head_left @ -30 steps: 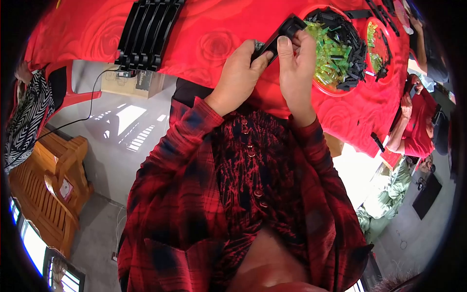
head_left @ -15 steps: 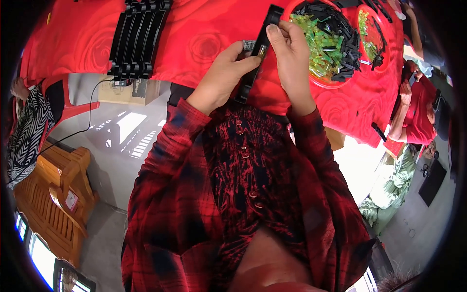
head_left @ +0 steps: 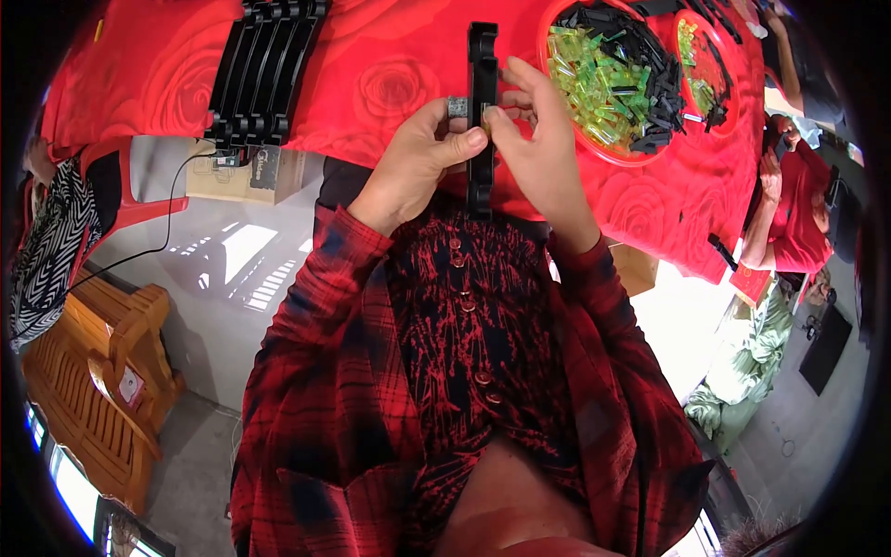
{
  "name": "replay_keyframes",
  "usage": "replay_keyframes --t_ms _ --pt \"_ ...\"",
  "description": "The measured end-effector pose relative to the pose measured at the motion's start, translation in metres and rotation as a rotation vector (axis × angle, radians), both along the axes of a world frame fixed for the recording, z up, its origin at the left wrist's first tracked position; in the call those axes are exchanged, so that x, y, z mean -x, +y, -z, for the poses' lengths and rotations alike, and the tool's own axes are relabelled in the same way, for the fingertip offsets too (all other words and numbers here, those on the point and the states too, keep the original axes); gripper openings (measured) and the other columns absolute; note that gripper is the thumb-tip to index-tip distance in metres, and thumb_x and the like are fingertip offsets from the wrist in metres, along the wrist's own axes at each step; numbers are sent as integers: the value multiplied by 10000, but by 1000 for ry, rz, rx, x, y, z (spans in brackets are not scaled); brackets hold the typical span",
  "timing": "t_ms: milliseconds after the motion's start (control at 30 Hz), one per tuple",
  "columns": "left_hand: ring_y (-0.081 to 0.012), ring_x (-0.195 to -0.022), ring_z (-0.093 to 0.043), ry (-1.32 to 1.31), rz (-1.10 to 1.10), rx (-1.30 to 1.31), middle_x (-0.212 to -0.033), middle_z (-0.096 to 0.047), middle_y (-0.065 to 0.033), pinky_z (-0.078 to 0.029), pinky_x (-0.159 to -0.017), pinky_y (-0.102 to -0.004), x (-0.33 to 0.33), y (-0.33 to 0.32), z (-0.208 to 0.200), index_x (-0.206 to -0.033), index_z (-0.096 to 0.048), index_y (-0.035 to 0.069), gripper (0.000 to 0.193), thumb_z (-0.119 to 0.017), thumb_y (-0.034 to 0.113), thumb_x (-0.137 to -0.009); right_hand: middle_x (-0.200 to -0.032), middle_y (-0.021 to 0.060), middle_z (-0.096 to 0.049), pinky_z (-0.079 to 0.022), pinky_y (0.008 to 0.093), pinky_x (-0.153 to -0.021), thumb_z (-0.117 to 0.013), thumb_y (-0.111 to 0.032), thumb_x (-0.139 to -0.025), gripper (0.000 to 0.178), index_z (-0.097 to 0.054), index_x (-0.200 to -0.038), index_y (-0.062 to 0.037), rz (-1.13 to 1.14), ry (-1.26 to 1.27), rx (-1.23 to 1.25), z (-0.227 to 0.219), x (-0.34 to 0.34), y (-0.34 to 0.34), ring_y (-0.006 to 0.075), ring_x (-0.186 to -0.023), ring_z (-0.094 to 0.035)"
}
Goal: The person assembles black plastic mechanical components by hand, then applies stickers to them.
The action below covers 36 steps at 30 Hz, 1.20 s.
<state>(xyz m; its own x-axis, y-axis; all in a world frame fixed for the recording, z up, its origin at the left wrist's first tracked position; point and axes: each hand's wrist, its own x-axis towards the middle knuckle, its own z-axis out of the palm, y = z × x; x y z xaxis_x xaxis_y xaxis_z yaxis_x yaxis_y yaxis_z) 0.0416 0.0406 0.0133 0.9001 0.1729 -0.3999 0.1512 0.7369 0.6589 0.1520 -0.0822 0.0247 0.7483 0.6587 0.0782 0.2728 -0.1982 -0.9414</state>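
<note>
Above the near edge of the table I hold a long black plastic bar [head_left: 482, 70] nearly upright in the picture, with hooked ends. My left hand [head_left: 418, 158] grips its middle from the left, thumb lying across the front. The thumb and fingers of my right hand [head_left: 543, 144] close on the bar from the right, just above that thumb. A tiny yellowish piece shows at the right thumb tip, mostly covered. Beside the bar, at my left fingers, a small grey speckled block [head_left: 457, 107] sticks out; whether it is attached cannot be told.
Several matching black bars [head_left: 264, 74] lie side by side at the left. A round red basin [head_left: 620, 160] at right holds yellow-green and black small pieces, with a smaller red tray [head_left: 735, 79] beyond. Another person in red [head_left: 806, 209] sits at right. A cardboard box [head_left: 264, 176] stands below the table.
The bar has swung from a slant to nearly upright and moved slightly left. My right hand has slid down from its upper end to the middle; my left hand still holds it.
</note>
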Motion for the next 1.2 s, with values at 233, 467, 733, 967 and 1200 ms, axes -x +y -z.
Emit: replay_keyframes --t_ms 233,467,733,967,1200 --pt "-100 -961 -554 -38 -7 -151 -1043 -597 1 -455 -877 -259 25 -16 13 -1218 -582 34 471 -808 246 -864 -1172 176 -521 -494 390 -916 -683 89 -778 627 -459 -1357 -1 -4 -382 12 -7 31 -16 297 -1040 -577" --pt "-88 -973 -546 -74 -31 -220 -1047 -595 5 -454 -882 -252 45 -31 14 -1238 -582 29 471 -803 222 -870 -1135 171 -542 -475 412 -904 -647 81 -772 565 -528 -1315 -14 -28 -446 -21 2 58 -36 340 -1021 -549" --pt "-82 -986 -582 -62 -18 -224 -1040 -632 -8 -468 -903 -257 55 -44 20 -1249 -576 16 451 -786 165 -879 -1060 167 -585 -455 426 -879 -608 61 -789 559 -529 -1338 -8 -16 -576 46 6 77 -51 346 -999 -539" --pt "-113 -1012 -593 -89 12 -185 -1069 -631 -28 -460 -924 -278 52 -48 19 -1257 -560 4 453 -772 146 -883 -1102 240 -545 -461 450 -882 -568 44 -850 591 -397 -1416 59 -6 -508 44 13 86 -61 390 -992 -548" --pt "-136 -1040 -591 -80 53 -170 -1102 -633 -43 -449 -941 -286 49 -50 29 -1276 -553 6 449 -752 135 -895 -1146 275 -525 -479 443 -904 -526 52 -890 576 -351 -1438 79 -19 -414 37 16 89 -63 413 -1019 -563"
